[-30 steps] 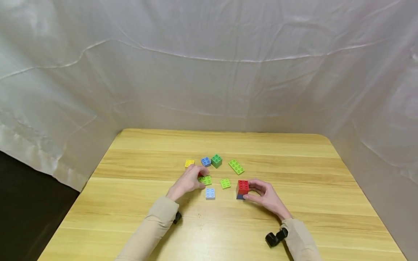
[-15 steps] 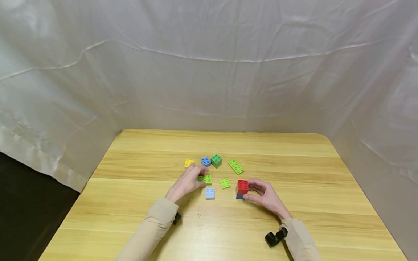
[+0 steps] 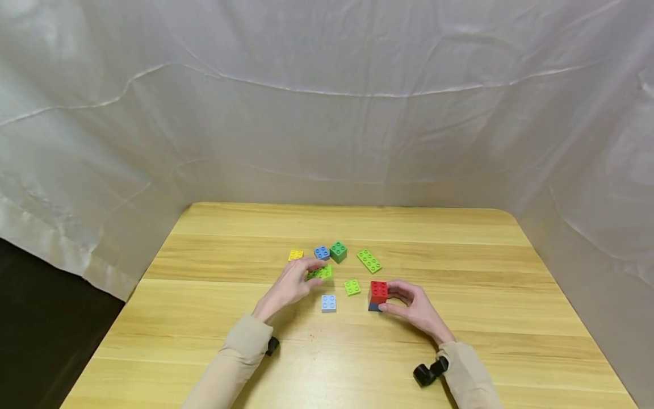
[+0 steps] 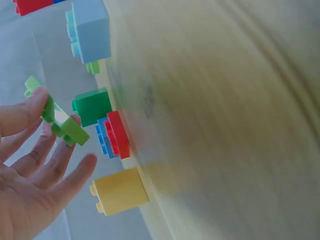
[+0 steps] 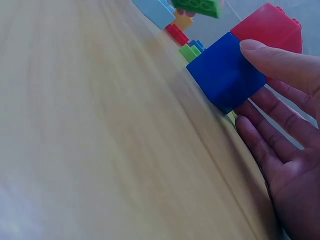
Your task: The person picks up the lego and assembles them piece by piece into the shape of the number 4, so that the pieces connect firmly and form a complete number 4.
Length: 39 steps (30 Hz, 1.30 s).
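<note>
My left hand [image 3: 291,284] pinches a lime green studded brick [image 3: 326,272] between thumb and fingers, and the left wrist view shows this brick [image 4: 75,132] raised off the table. Part of it is hidden behind the fingers. On the right, my right hand [image 3: 416,311] grips a two-brick stack from its side, a red brick [image 3: 378,289] on top of a blue brick [image 3: 374,307]. In the right wrist view the thumb presses the blue brick [image 5: 225,72] near its seam with the red one, while the stack's lower edge is right at the tabletop.
Beyond my left hand sit a yellow brick [image 3: 295,254], a small blue brick [image 3: 321,253], a dark green brick [image 3: 338,251] and a low red brick [image 4: 118,135]. Between the hands lie a light blue brick [image 3: 328,303] and a square lime plate [image 3: 352,287]; a longer lime plate [image 3: 369,261] is farther back.
My left hand has lifted the lime green brick from the table and moved it slightly away from me. The right hand and its stack have barely shifted.
</note>
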Available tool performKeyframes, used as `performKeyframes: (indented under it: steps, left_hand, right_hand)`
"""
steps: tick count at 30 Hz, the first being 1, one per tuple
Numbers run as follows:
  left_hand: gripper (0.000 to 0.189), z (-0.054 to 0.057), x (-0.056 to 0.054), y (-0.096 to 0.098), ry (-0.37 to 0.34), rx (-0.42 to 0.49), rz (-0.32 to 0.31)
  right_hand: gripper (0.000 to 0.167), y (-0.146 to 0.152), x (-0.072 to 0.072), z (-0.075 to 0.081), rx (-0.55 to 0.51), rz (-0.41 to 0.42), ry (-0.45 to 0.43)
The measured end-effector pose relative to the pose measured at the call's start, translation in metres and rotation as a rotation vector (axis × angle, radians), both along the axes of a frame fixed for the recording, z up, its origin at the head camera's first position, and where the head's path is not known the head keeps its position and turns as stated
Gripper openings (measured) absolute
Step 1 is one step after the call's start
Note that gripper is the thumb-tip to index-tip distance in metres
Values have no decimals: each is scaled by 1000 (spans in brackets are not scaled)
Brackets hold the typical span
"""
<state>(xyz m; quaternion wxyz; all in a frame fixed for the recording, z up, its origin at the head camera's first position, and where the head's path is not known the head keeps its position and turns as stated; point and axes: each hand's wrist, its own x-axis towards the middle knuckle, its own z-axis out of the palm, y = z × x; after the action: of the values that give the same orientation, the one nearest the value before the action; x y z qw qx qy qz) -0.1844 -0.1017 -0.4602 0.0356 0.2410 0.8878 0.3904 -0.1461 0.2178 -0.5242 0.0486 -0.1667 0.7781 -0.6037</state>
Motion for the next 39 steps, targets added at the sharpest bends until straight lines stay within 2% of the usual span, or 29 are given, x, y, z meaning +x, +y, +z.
performKeyframes:
  steps: [9,20,28,39]
  left_hand:
    - [41,4,10,6,4,134,-91]
    - [44,4,26,20,-24,170,-37]
    - [41,3,31,32,1,225,-56]
    - [41,3,33,49,18,172,-113]
  right_hand:
    - [38,-7,-1,0,47,-41,27]
    - [37,-13,-1,0,78,-44,61]
    - [35,-14,0,0,99,-38,72]
    - [33,-14,2,0,87,-30,115]
